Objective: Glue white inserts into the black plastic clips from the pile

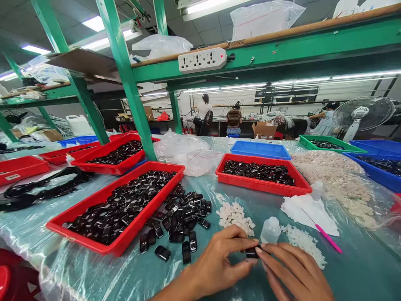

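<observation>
Both hands meet at the near edge of the plastic-covered table. My left hand [221,263] pinches a small glossy black part [252,252] between thumb and fingers. My right hand [294,271] touches the same part from the right with its fingertips closed on it. A loose pile of the same black parts [181,219] lies just left of the hands. Just beyond the hands are a heap of small white pieces [235,217], a small clear bottle [270,230] and a second heap of white pieces [303,242].
Red trays of black parts [125,246] [263,186] [109,167] stand left and ahead. A pink-handled tool [327,237] lies on white paper. A bag of pale parts [338,184], blue and green trays, a fan [363,113] and green shelf posts [134,96] surround. People work far back.
</observation>
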Tool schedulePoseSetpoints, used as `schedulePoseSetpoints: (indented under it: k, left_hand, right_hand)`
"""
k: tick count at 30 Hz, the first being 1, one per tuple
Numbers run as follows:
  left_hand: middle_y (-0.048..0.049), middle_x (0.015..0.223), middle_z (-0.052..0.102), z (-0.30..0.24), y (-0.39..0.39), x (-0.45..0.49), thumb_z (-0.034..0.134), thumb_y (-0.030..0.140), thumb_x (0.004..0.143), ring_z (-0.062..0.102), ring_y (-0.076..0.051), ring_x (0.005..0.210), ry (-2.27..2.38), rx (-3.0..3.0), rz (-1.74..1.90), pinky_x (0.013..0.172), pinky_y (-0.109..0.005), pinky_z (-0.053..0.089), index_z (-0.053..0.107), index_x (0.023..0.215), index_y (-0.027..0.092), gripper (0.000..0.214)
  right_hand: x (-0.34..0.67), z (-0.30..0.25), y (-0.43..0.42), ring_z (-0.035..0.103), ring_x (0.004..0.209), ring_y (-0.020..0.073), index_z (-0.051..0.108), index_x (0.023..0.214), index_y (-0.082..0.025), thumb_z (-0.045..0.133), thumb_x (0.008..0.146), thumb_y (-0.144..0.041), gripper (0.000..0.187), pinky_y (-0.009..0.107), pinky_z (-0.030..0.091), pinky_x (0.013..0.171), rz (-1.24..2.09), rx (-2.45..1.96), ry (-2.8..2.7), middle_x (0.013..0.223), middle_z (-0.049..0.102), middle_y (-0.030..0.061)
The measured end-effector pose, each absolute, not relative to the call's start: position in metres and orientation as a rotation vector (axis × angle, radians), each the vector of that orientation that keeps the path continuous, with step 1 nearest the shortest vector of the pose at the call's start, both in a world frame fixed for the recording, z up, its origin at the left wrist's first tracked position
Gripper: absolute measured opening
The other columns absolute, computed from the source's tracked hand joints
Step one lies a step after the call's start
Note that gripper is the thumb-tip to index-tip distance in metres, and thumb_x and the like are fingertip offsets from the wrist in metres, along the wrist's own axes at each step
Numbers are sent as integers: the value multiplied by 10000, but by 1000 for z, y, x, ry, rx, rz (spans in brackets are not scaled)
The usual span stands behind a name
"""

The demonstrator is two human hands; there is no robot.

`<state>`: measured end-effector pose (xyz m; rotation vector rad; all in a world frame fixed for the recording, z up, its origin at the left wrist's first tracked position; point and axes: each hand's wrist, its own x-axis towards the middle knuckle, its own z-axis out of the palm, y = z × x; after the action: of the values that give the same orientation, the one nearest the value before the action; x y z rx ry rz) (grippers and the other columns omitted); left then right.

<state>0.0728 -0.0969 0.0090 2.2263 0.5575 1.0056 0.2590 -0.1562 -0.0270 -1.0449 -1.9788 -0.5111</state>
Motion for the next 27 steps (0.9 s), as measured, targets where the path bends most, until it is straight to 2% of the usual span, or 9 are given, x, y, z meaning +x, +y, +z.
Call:
schedulePoseSetpoints:
  k: [2, 5, 9, 13, 15, 17, 21, 24, 27]
  left_hand:
    - [-107, 798, 619, 8, -98, 75, 655, 185, 745, 578, -196, 736, 550, 2135, 1004, 674, -300, 471, 698, 1036, 103, 305]
    - [-67, 805, 614, 8, -98, 79, 733, 218, 689, 567, -162, 697, 557, 1870, 974, 703, -300, 460, 711, 1023, 168, 339]
    - [-30, 829, 579, 8, -95, 79, 728, 242, 704, 537, -142, 746, 539, 1601, 862, 726, -274, 440, 713, 1013, 244, 309]
    - [-26, 802, 593, 8, -93, 79, 754, 247, 672, 514, -116, 698, 543, 1538, 830, 659, -233, 416, 747, 892, 193, 227]
    - [-34, 823, 618, 7, -93, 80, 759, 266, 663, 513, -92, 627, 560, 1486, 816, 600, -220, 420, 728, 849, 158, 218]
    - [-36, 819, 626, 5, -92, 81, 744, 314, 673, 511, -78, 557, 581, 1394, 804, 534, -217, 439, 671, 824, 138, 244]
    - [47, 595, 529, -3, -85, 81, 759, 364, 633, 468, -64, 422, 706, 1322, 806, 406, -198, 436, 532, 737, 152, 327]
    - [90, 537, 455, -7, -81, 80, 778, 379, 586, 460, -55, 360, 765, 1320, 756, 355, -172, 377, 520, 725, 156, 368]
    - [72, 555, 496, -6, -81, 80, 777, 403, 568, 510, -68, 379, 761, 1303, 662, 391, -181, 372, 570, 740, 137, 379]
  right_hand:
    - [261, -29, -155, 680, 827, 230, 665, 1078, -225, 619, 744, -89, 364, 297, 537, 699, -396, -992, -1948, 929, 738, 51]
    - [255, -33, -153, 703, 782, 196, 672, 1021, -259, 629, 749, -86, 325, 230, 559, 671, 95, -1037, -1708, 908, 742, 36]
    - [236, -38, -149, 697, 672, 134, 680, 839, -294, 718, 707, -283, 138, 156, 538, 602, 876, -1021, -1146, 737, 739, -27]
    - [220, -36, -148, 621, 574, 105, 623, 652, -233, 791, 578, -400, 248, 158, 484, 559, 1143, -961, -855, 605, 668, -38]
    - [221, -32, -149, 615, 593, 125, 624, 642, -226, 772, 585, -419, 250, 186, 475, 571, 1104, -1025, -893, 619, 661, -25]
    - [228, -29, -150, 590, 622, 147, 631, 656, -231, 723, 630, -428, 219, 217, 460, 592, 903, -1151, -984, 640, 638, -17]
    - [258, -26, -145, 515, 692, 191, 605, 747, -249, 617, 721, -415, 168, 299, 423, 662, 322, -1450, -1128, 735, 591, 1]
    - [275, -30, -136, 541, 829, 260, 610, 965, -248, 578, 730, -449, 311, 386, 415, 712, 104, -1606, -1290, 889, 628, 46]
    - [281, -36, -126, 548, 935, 315, 608, 1070, -237, 564, 725, -472, 420, 477, 391, 776, 41, -1724, -1434, 1015, 640, 79]
